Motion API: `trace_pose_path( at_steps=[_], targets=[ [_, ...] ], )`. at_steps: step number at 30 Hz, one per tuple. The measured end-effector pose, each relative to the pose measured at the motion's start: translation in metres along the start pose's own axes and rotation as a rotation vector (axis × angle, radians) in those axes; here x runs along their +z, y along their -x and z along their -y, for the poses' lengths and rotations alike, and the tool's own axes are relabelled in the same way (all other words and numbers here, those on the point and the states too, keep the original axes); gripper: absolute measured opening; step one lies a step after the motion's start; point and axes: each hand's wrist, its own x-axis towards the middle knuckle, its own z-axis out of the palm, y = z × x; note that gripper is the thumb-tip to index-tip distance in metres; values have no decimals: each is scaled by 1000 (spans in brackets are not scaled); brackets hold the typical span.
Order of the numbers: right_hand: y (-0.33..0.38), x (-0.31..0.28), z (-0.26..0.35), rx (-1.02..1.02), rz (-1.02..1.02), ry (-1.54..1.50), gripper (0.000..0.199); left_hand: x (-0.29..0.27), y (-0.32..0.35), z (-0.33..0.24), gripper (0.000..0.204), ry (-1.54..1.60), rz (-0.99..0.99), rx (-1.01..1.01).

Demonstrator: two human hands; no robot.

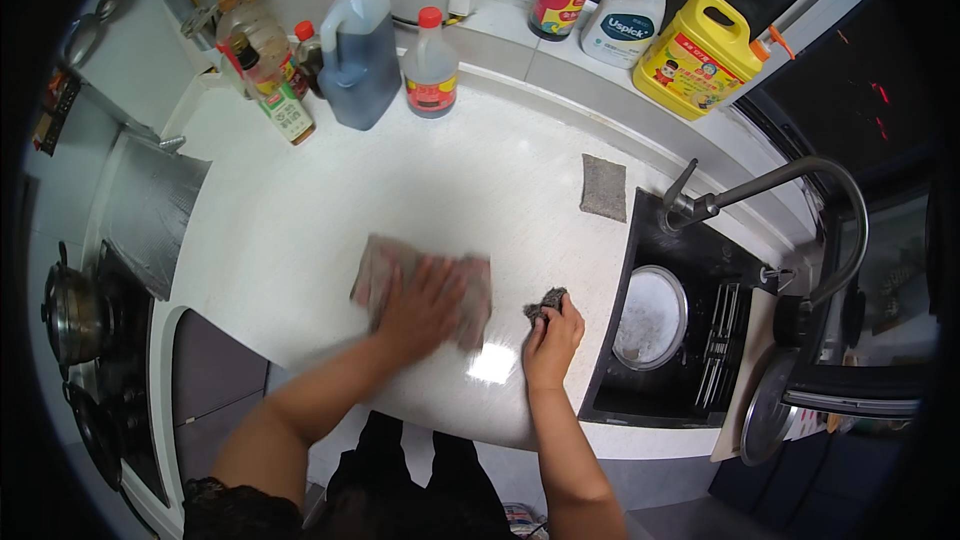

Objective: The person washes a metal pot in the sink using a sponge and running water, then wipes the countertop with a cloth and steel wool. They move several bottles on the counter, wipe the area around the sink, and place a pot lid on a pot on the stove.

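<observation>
My left hand (422, 308) lies flat with fingers spread on a grey-brown cloth (375, 258), pressing it to the white countertop (290, 220). Motion blurs both the hand and the cloth. To the right, close to the sink's edge, my right hand (553, 345) has its fingers closed on a dark grey steel wool scourer (545, 306), which rests at the counter surface. Part of the scourer is hidden by the fingers. Farther back, left of the faucet, a flat grey scouring pad (604, 188) lies on the counter.
The black sink (700, 250) holds a round whitish basin (650, 318) and a metal rack (718, 345); a curved faucet (790, 172) rises behind. A large jug (358, 55) and several bottles line the back left. A spray bottle (628, 20) and yellow jug (695, 55) stand on the sill.
</observation>
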Motion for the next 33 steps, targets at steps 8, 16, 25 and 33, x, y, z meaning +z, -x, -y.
trace_pose_path(
  at_steps=[8,16,25,33],
  targets=[
    [-3,4,4,-11,38,80,24,30,-259,20,60,31,-23,-187],
    [-2,5,-6,7,52,82,24,27,-136,8,57,47,-6,306],
    [-3,4,-3,15,53,111,24,2,-54,-1,56,12,124,155],
    [-4,6,1,-15,27,77,19,41,-239,21,53,-31,-164,-89]
  ],
)
